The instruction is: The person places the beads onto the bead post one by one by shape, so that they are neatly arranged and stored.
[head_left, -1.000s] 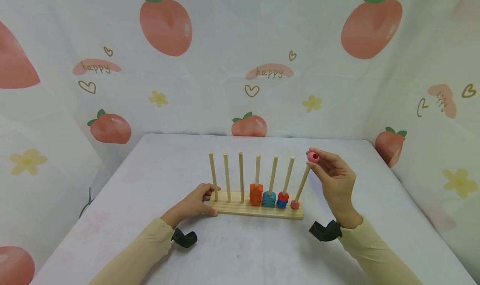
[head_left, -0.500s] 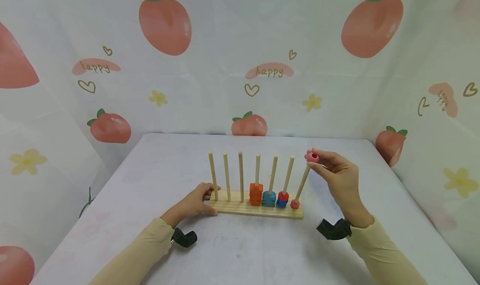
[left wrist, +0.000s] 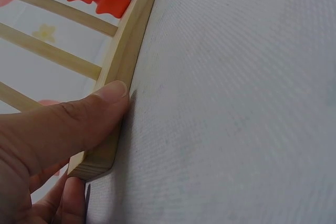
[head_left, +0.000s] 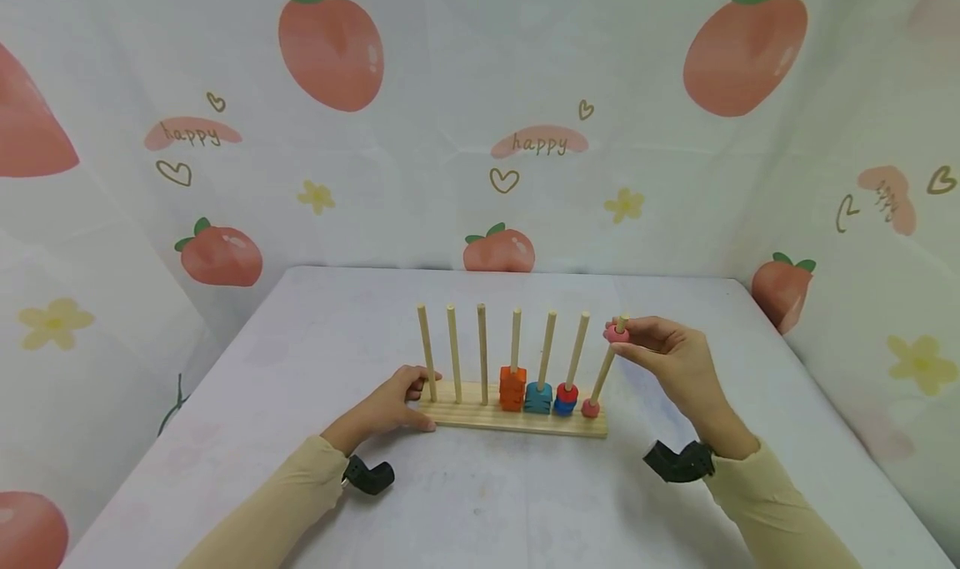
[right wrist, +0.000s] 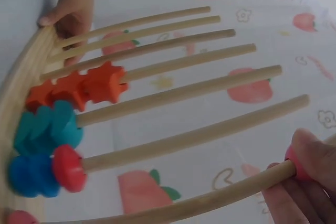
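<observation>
My right hand (head_left: 667, 348) pinches a pink bead (head_left: 617, 334) that is threaded on the upper part of the rightmost peg (head_left: 603, 376), whose tip pokes out above it. My left hand (head_left: 390, 402) grips the left end of the wooden base (head_left: 465, 416), thumb along the front edge and fingers behind. Another pink bead (head_left: 590, 408) sits at the foot of that same peg. Orange star-shaped beads (right wrist: 79, 87), teal beads (right wrist: 50, 127), and a red bead (right wrist: 69, 168) over blue ones (right wrist: 34, 175) fill the neighbouring pegs. The 3 pegs on the left (head_left: 453, 352) are bare.
The base stands on a white-covered table (head_left: 480, 502). Behind it hangs a white curtain (head_left: 420, 177) printed with peaches, hearts and flowers. A thin green cord (head_left: 178, 402) shows at the table's left edge. Each wrist wears a black camera mount (head_left: 678, 462).
The pink bead in my right hand has gone from the tip of the rightmost peg to slightly down it, with the peg now through its hole. My left hand stays put.
</observation>
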Demonstrator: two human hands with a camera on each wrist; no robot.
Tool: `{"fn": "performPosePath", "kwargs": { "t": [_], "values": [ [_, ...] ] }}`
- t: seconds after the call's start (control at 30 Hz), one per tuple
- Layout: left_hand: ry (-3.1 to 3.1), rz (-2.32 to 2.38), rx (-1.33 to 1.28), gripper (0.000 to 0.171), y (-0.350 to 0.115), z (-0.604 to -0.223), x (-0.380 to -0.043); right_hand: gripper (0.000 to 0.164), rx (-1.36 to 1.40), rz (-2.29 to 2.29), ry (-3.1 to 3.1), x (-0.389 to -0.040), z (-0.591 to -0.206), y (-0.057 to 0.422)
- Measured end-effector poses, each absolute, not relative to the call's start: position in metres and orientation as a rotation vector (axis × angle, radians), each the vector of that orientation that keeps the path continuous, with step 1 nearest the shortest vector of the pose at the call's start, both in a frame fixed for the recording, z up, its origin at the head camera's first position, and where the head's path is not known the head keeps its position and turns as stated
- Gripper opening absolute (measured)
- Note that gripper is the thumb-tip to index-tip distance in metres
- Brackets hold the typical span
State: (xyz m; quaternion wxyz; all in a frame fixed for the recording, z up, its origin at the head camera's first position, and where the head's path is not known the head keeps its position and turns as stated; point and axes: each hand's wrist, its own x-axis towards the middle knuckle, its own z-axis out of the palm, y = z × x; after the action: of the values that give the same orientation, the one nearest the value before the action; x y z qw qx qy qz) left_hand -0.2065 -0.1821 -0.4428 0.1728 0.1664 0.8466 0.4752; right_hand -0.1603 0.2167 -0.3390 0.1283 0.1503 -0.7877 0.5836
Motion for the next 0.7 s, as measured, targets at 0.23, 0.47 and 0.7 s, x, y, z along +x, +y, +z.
{"fn": "performPosePath", "kwargs": {
  "t": [0.23,0.47,0.7],
  "values": [
    [2.423,1.334,0.443,0.076,-0.182,-0.443,-0.206,0.028,0.387,1.683,-2.439,-0.159,-0.369,0.217],
    [2.405,1.350,0.476,0.076,-0.182,-0.443,-0.206,0.022,0.343,1.639,-2.618,-0.162,-0.401,0.219],
    [2.387,1.367,0.482,0.076,-0.183,-0.442,-0.206,0.021,0.301,1.650,-2.698,-0.165,-0.425,0.216]
  ]
}}
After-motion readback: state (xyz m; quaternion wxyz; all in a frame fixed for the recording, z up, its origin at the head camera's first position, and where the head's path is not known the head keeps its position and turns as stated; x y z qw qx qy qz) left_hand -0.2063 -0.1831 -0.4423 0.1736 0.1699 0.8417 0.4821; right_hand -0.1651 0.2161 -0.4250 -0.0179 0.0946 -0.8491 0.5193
